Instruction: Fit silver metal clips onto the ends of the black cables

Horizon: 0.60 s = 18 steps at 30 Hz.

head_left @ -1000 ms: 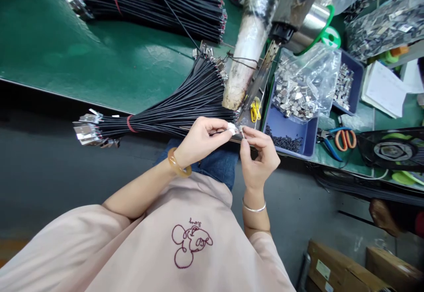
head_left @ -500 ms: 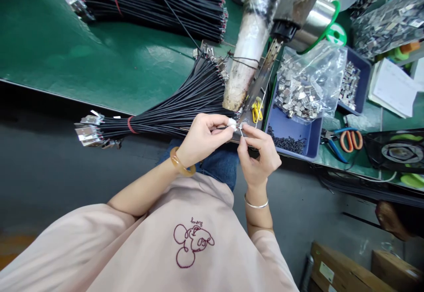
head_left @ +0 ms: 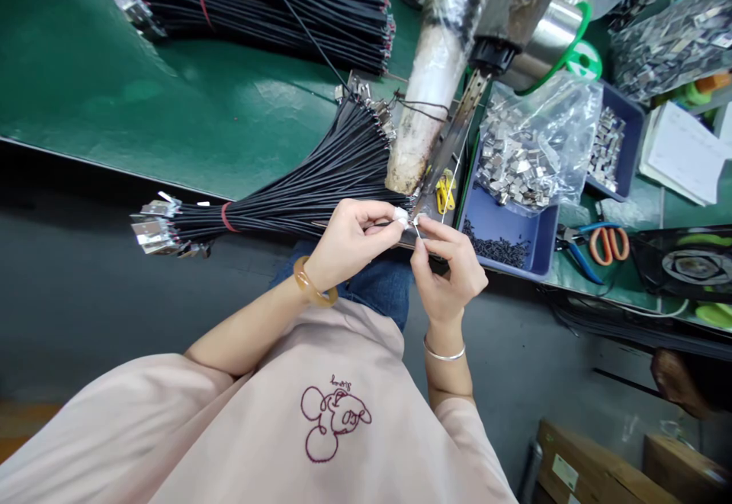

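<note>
My left hand (head_left: 357, 241) is closed in a pinch under the tip of a soldering iron (head_left: 457, 119). White covers sit on its fingertips, and the small piece between them is too hidden to name. Close on its right, my right hand (head_left: 449, 268) pinches a thin pale solder wire (head_left: 417, 229) between thumb and fingers; a white cover shows there too. The two sets of fingertips nearly meet. Behind my left hand lies a fanned bundle of black cables (head_left: 309, 184), tied with a red band (head_left: 228, 216) and bearing metal connectors (head_left: 157, 226) at its left end.
A white wrapped tube (head_left: 420, 107) hangs beside the iron. To the right are a blue tray (head_left: 540, 241) with bagged metal shells (head_left: 518, 165), orange-handled pliers (head_left: 609, 243), a wire spool (head_left: 552, 39) and papers (head_left: 686, 149). Another cable bundle (head_left: 274, 12) lies at the back.
Both hands hold almost the same pose under the iron. The whole view has shifted very slightly; nothing has visibly been picked up or let go.
</note>
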Each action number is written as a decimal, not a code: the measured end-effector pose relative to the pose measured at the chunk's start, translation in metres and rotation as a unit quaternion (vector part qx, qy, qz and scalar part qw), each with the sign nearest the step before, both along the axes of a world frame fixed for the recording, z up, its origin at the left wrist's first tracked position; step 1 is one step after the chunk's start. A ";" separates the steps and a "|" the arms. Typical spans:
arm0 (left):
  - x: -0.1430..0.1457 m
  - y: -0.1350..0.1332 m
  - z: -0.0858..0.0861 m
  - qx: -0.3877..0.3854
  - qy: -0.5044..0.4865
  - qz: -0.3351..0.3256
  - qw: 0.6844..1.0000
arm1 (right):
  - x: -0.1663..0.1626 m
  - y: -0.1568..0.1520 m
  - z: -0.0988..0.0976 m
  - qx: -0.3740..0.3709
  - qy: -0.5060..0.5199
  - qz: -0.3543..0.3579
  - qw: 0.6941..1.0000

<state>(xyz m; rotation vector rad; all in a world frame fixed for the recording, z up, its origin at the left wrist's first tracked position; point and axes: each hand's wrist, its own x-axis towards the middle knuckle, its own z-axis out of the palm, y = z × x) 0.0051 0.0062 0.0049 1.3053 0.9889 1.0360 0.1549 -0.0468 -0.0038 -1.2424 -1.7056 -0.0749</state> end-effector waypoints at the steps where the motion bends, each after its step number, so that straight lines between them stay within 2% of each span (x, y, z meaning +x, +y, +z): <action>1: 0.000 0.000 0.000 0.000 -0.001 0.001 1.000 | 0.000 0.000 0.000 0.000 -0.001 0.001 1.000; 18: -0.002 0.002 0.001 0.001 -0.001 -0.007 1.000 | 0.000 0.001 0.000 0.004 0.000 0.011 1.000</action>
